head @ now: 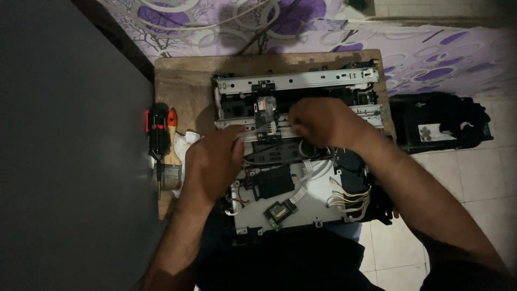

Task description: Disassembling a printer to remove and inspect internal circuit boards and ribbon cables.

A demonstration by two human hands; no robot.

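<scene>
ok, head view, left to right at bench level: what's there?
Dark panel → red-and-black screwdriver → paintbrush → white cloth → left hand → print carriage → right hand → black printer cover on the floor.

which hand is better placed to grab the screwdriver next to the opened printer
Left, most likely. The left hand rests at the printer's left edge, close to the screwdriver lying on the board. The right hand is over the printer's middle, farther off, and would have to cross the left arm.
</scene>
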